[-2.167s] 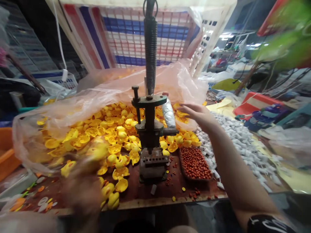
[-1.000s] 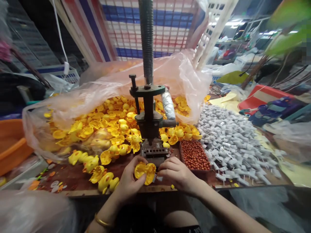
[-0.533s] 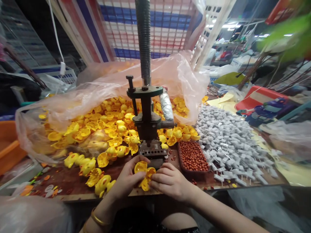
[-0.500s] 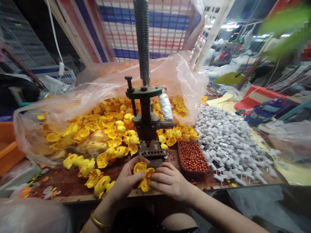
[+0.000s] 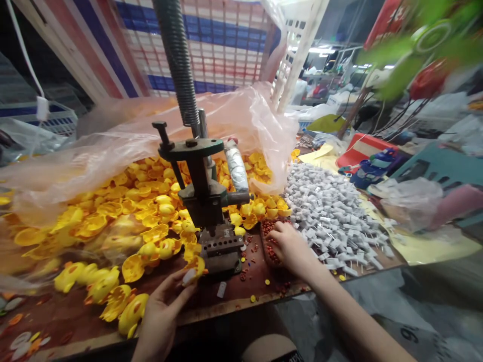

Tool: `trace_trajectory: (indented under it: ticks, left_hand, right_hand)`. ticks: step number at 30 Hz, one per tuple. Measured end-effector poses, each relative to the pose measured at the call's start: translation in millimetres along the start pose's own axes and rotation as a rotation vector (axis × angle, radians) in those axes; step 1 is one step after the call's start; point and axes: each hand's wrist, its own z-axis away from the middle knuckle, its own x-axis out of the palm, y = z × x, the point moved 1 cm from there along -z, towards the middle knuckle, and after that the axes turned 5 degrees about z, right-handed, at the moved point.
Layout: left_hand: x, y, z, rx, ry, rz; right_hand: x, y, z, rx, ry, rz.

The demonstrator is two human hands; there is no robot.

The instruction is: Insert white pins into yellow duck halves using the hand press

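Pinched between the thumb and fingers of my left hand (image 5: 166,304) is a yellow plastic duck shell half (image 5: 197,263), hollow, with a small whitish piece (image 5: 189,276) at it. This shell is just in front of the metal base of a hand press (image 5: 222,245). My right hand (image 5: 292,249) reaches into a brown tray (image 5: 267,259) of small red beads (image 5: 269,229). Its fingers are bent downward and slightly apart, with the tips partly hidden among the beads. A small light-grey piece (image 5: 221,289) lies on the table between my hands.
A heap of yellow duck shells (image 5: 143,201) spills from a clear plastic bag (image 5: 241,110) behind the press. Joined ducks (image 5: 103,284) line the left front. Many grey blocks with metal pins (image 5: 328,216) pile up at right. A green fan (image 5: 430,40) is at upper right.
My right hand has left the yellow shells and moved right into the bead tray. My left hand keeps a yellow shell, now with the whitish piece visible. The view has turned to the right.
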Motion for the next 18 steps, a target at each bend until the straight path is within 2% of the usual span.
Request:
trace_trajectory:
  ticks: [1,3,5,8,11,13,15,18]
  left_hand:
    - [-1.9,2,-1,-0.025,0.027,0.045]
    - [1.2,7,-1,-0.08,0.03,0.109]
    - [10.9,12,1,-0.116,0.033,0.171]
    - [28.7,17,4,-0.113,0.066,0.285]
    - [40.0,17,6,-0.114,0.066,0.345]
    - [42.2,16,7,-0.108,0.057,0.351]
    - [41.9,16,8,-0.1,0.049,0.337]
    - [40.9,16,10,-0.075,0.042,0.306]
  right_hand:
    - [0,15,-1,0.063,-0.035,0.119]
    - [2,36,-2,0.1,-0.107,0.232]
    - [5,38,-1,0.095,-0.093,0.199]
    - [6,4,-1,0.006,0.002,-0.042]
    - [10,-48,0,-0.229,0.031,-0.314]
    - [15,-76,0,-0.327,0.058,-0.399]
    - [20,-91,0,-0.356,0.096,-0.44]
    - [26,-96,-1,-0.354,0.134,-0.504]
